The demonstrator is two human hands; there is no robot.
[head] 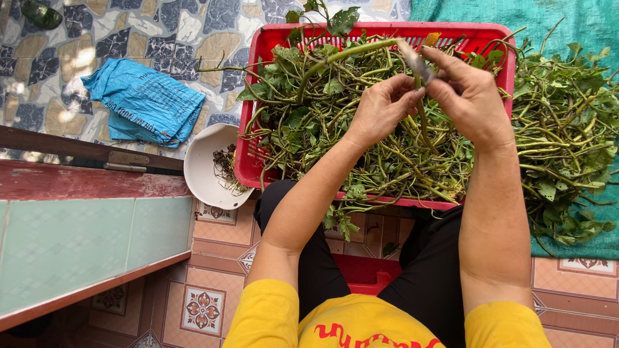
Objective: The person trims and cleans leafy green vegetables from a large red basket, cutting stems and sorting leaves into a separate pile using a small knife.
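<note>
1. Head view: left hand [380,109] and right hand [471,96] raised over the red basket [255,96] of leafy greens, fingers of both pinched shut on one green stem [348,53].
2. Beside the basket: white bowl [203,171] of scraps, blue bag [145,103].
3. Risk, as a judgement: stem snapping midway under uneven pull, or peelings falling back into the basket instead of the bowl.

The red basket [258,71] is smooth, slightly glossy moulded plastic with slotted walls. The white bowl [201,169] looks like matt plastic. The blue bag [145,102] is crinkled woven plastic, the green sheet [580,26] a coarse woven tarp. The floor [219,283] is glazed patterned tile. The green stems [361,122] look fibrous and matt.
</note>
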